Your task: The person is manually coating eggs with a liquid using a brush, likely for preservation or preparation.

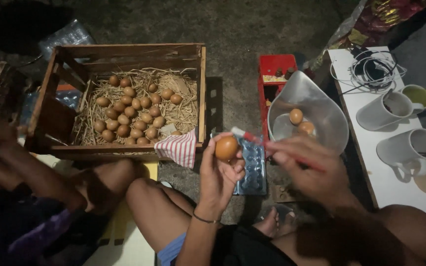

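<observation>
Head view: the left hand [219, 170] holds one brown egg [226, 148] up on its fingertips, so the shell faces the red pen [272, 147] gripped in the right hand [307, 170], above the clear egg tray [253, 167].

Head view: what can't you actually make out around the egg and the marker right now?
- Right hand: motion-blurred, so its grip on the red marker is unclear.
- Egg: underside hidden by left hand fingers.
- Blue tray: contents too dark, partly behind the hands.
- Crate: lower eggs hidden by straw.
</observation>
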